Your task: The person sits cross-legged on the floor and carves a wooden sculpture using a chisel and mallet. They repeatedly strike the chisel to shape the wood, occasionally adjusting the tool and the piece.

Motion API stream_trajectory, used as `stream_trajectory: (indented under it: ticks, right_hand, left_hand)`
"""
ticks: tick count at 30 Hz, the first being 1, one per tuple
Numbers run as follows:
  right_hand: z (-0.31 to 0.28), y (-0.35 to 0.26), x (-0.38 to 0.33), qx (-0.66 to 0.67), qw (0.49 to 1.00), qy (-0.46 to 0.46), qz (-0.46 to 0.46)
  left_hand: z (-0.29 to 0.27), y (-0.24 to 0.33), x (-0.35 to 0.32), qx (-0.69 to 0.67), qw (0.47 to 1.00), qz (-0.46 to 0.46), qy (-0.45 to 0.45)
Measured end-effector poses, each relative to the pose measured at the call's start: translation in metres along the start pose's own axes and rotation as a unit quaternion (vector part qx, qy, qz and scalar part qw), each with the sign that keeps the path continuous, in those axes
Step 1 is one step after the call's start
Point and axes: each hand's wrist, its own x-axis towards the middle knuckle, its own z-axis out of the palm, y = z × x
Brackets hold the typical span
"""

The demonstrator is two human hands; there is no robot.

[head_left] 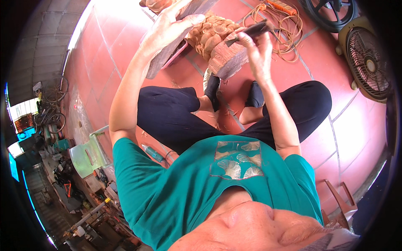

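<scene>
A carved block of wood (217, 35) with overlapping scale-like shapes and a bare cut end sits in front of me, above my feet. Against the face of a long grey-brown wooden slab (161, 62) to its left lies my left hand (169, 29), fingers stretched and thumb spread toward the carving. The far fingertips are cut off by the frame's edge. My right hand (260, 52) is closed around a dark, flat-handled tool (255, 30) with a narrow end toward the carving. Its exact kind cannot be made out.
Wood shavings (228, 111) litter the red tiles. An orange power strip (281, 7) with a coiled cord lies at the far right, near a floor fan (368, 62) and a dark wheel (328, 12). A teal power tool (153, 153) and pale green plastic chair (88, 157) are left.
</scene>
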Motion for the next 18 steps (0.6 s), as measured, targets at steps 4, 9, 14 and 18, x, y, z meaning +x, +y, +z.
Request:
stream_trajectory:
  ticks: [4, 9, 14, 18]
  right_hand:
    - [-0.003, 0.006, 0.004, 0.025, 0.997, -0.027, 0.069]
    - [-0.001, 0.015, 0.002, -0.064, 0.988, -0.087, 0.107]
    - [-0.002, 0.033, 0.000, -0.076, 0.991, -0.064, 0.093]
    - [-0.001, 0.031, 0.000, -0.089, 0.989, -0.064, 0.096]
  left_hand:
    - [0.000, 0.006, 0.000, -0.018, 1.000, -0.016, -0.016]
    - [0.004, 0.019, -0.005, -0.041, 0.999, -0.017, -0.020]
    - [0.001, 0.019, -0.007, -0.025, 0.999, -0.034, -0.020]
    - [0.001, 0.022, -0.009, -0.027, 0.998, -0.052, -0.016]
